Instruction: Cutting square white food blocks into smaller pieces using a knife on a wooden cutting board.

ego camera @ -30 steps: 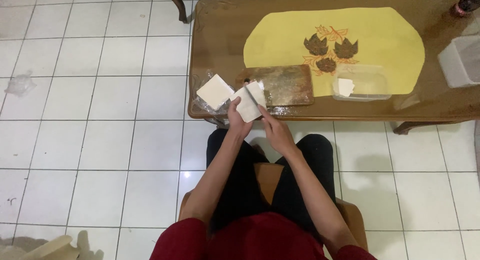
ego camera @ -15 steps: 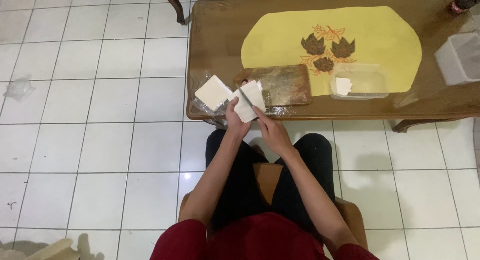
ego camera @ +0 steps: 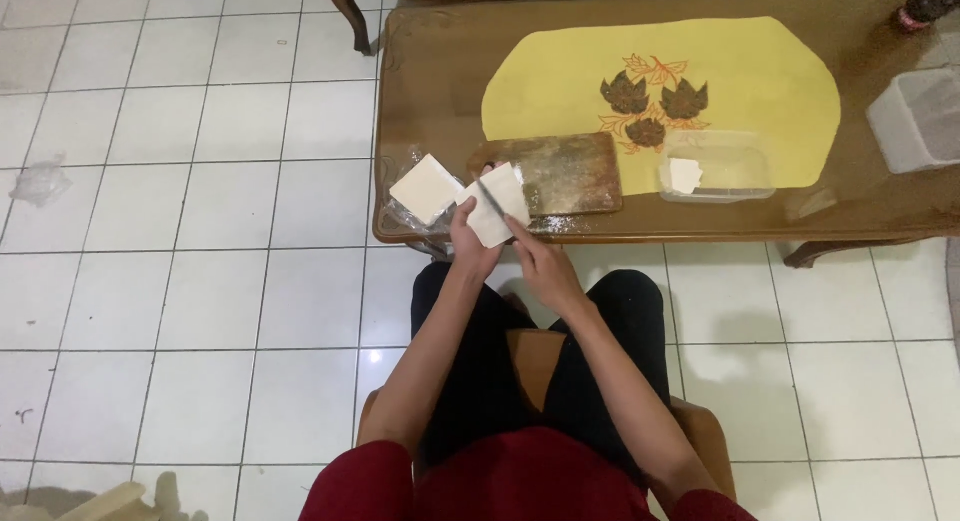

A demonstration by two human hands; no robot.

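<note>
Sheet (ego camera: 497, 209): holding it up in left hand (ego camera: 472, 243), grip closed on it, steadying while right hand (ego camera: 541, 268), grip closed on knife (ego camera: 490, 198), is cutting above table (ego camera: 440, 91).

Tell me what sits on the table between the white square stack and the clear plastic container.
The wooden cutting board, seen in the head view, lies between the white square stack and the clear container.
</note>
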